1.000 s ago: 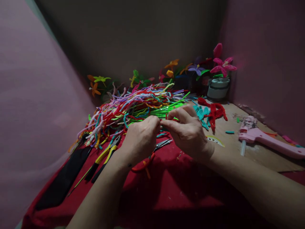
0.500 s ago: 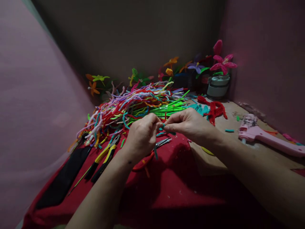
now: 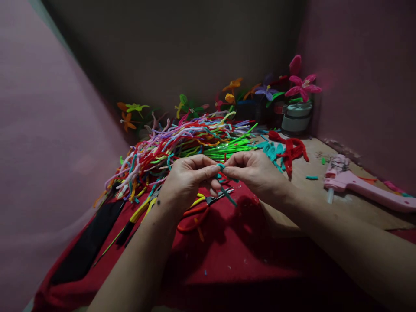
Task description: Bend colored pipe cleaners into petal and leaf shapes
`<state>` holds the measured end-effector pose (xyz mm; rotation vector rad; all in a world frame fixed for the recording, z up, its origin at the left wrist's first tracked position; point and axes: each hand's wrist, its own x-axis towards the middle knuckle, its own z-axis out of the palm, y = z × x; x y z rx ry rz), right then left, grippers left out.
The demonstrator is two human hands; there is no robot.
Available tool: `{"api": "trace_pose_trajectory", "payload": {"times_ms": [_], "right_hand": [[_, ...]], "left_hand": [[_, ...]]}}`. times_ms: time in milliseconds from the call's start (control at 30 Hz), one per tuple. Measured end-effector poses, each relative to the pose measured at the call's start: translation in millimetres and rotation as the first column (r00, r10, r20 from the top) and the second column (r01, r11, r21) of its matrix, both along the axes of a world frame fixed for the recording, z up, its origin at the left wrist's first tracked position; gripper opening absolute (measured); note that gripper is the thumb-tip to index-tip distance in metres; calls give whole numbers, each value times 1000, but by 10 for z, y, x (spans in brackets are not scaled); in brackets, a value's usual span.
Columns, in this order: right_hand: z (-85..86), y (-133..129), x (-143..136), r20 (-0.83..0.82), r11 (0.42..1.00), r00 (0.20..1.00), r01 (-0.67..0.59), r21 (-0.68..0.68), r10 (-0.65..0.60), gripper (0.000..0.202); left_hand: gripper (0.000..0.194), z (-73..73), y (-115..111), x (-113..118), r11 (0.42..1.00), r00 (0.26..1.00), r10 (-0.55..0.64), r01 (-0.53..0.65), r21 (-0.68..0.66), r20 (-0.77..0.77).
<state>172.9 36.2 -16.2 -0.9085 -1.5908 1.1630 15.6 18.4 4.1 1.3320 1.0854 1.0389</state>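
Between my two hands, a teal pipe cleaner is pinched. My left hand grips it between thumb and forefinger, and its loose end slants down to the right below the fingers. Thumb and forefinger of my right hand close on the same piece, where it bends in a small curve. Just below my left hand lie scissors with red and yellow handles on the red cloth. Pliers with yellow and black grips are partly hidden by my left forearm.
Behind my hands spreads a heap of multicoloured pipe cleaners. On the board at right are a pink glue gun, red pipe-cleaner shapes and teal ones. Pipe-cleaner flowers stand along the back. A black flat case lies at left.
My left hand has turned, its fingers now unfolded toward the right hand. The teal pipe cleaner's loose end has swung right, and the scissor handles show more.
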Motion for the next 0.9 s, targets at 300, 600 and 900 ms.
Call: {"api": "trace_pose_trajectory", "payload": {"times_ms": [300,600,900], "right_hand": [[-42,-65,-43,10,993,995,100,64,-101,15],[-130,47,-2,-137,970,973,-204,-131,186,15],[-139,-61,-125,-37,996,999,-32,-88,29,25]], "left_hand": [[18,-116,6,141,996,981,85,-91,26,173],[11,-95,10,120,939,977,207,-215,270,56],[15,-206,36,202,856,924,379,-371,360,51]]}}
